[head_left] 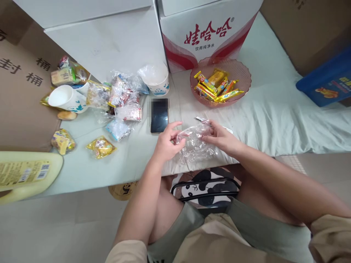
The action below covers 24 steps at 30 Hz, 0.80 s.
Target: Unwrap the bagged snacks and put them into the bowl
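Note:
A crumpled clear plastic bag (193, 140) is stretched between my two hands above the cloth-covered surface. My left hand (168, 142) pinches its left edge between thumb and fingers. At the other side my right hand (222, 137) grips the bag, fingers curled into the film. Partly hidden behind the bag and my right hand lies a thin white utility knife or pen-like stick (201, 118); its kind is unclear. Just beyond my left hand is a black phone (159, 116). Farther back, a pink ribbed glass bowl (241, 93) holds several yellow-wrapped snack bars (216, 86).
Wrapped snacks (120, 95) are heaped at the left, beside a tipped paper cup (68, 98) and an upright one (159, 82). Two wrapped cakes (101, 147) lie nearer. White cartons (208, 36) wall off the back. A yellow jug (30, 171) sits at the front left.

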### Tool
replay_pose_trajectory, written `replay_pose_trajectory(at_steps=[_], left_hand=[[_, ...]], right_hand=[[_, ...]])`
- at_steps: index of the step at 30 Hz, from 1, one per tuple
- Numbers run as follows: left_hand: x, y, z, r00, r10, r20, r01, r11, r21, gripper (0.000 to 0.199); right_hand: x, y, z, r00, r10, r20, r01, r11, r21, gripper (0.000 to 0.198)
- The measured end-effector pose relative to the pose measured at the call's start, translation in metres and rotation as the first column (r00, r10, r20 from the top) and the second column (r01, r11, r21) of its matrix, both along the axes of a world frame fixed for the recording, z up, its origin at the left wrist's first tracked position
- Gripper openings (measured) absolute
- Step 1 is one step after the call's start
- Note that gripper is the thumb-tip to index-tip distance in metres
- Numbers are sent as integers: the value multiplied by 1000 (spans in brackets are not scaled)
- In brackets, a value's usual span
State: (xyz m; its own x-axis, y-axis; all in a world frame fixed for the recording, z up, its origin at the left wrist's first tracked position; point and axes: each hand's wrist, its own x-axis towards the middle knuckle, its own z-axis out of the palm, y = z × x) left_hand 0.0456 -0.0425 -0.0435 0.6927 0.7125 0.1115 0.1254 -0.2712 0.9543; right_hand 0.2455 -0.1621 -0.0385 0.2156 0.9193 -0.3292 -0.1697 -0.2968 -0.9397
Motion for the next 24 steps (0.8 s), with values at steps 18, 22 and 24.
replay_pose_trajectory(at_steps=[18,22,24], left_hand=[[13,-1,-3,995,-2,-101,-12,991,-131,37],[11,-1,-5,997,-41,-64,25,973,-230,49],[11,-4,-3,1000,-22,-17,15,947,-322,49]], right_hand=[[4,2,2,914,136,382,-201,970,136,27],[5,0,0,863,72,501,-166,975,145,30],[4,-1,0,891,92,444,-165,978,127,26]])
